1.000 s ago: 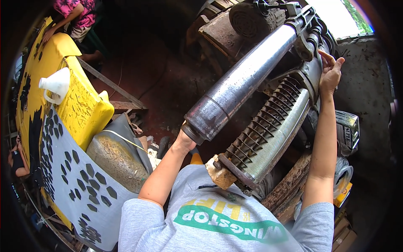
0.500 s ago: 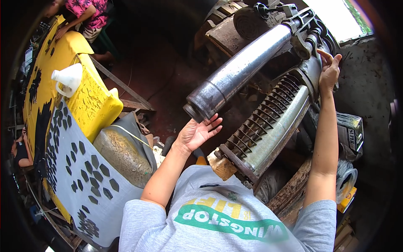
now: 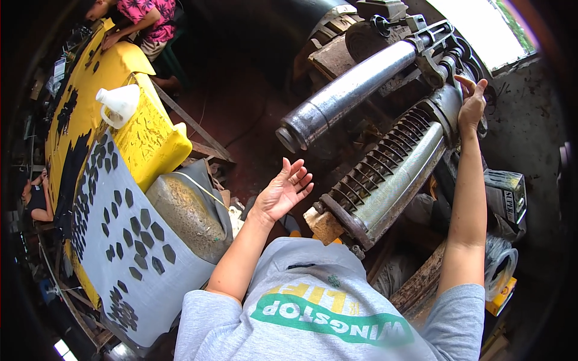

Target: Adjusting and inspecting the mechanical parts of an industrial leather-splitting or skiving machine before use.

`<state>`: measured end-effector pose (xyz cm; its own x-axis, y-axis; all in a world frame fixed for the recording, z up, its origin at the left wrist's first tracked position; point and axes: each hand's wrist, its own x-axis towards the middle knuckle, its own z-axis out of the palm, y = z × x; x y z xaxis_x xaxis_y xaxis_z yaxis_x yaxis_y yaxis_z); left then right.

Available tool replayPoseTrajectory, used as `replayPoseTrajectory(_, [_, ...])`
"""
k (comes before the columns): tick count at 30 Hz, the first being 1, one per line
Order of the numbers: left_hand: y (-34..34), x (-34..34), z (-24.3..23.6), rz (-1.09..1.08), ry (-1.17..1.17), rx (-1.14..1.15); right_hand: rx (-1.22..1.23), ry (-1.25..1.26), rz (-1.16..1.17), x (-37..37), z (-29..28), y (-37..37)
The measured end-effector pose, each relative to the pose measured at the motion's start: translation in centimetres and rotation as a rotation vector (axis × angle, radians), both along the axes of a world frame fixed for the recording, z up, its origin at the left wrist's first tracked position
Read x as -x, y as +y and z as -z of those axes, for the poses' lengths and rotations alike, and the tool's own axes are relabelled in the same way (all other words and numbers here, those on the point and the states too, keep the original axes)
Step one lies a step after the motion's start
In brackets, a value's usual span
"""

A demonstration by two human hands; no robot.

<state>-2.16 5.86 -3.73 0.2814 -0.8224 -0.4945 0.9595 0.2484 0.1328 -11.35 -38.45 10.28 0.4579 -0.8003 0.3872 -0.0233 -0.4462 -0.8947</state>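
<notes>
A polished metal cylinder (image 3: 355, 87) juts diagonally from a machine head (image 3: 442, 57) at the upper right. My left hand (image 3: 284, 191) is just below its free end, palm up, fingers spread, apart from the metal and holding nothing. Below the cylinder runs a second arm with a row of dark coil-like ribs (image 3: 385, 161) beside a ridged metallic strip (image 3: 400, 180). A wooden block (image 3: 322, 225) sits at its near end. My right hand (image 3: 471, 107) is raised against the side of the machine head, fingers extended; whether they touch it I cannot tell.
At left, a yellow sheet (image 3: 120, 60) and grey sheet (image 3: 174, 283) carry several dark cut pieces. A white plastic jug (image 3: 118, 105) stands there, near a stone-like block (image 3: 183, 213). A person in a pink shirt (image 3: 144, 18) leans over the far end; another person (image 3: 39, 201) is at far left.
The cylinder's free end has swung up and away from my left hand, which now sits apart from it, slightly to the right. My right hand stays by the machine head.
</notes>
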Motion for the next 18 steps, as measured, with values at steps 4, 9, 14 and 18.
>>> replayPoseTrajectory(4, [0.7, 0.1, 0.2, 0.0, 0.011, 0.06, 0.015, 0.025, 0.017, -0.1, -0.2, 0.3])
replayPoseTrajectory(9, [1.7, 0.6, 0.7, 0.015, 0.019, 0.148, 0.013, 0.011, 0.008, -0.1, -0.3, 0.6])
replayPoseTrajectory(14, [2.6, 0.8, 1.1, -0.023, -0.024, 0.27, 0.006, 0.023, -0.003, -0.1, -0.3, 0.4])
replayPoseTrajectory(18, [3.5, 1.0, 1.0, -0.036, -0.067, 0.328, 0.017, 0.047, -0.013, -0.1, -0.2, 0.2])
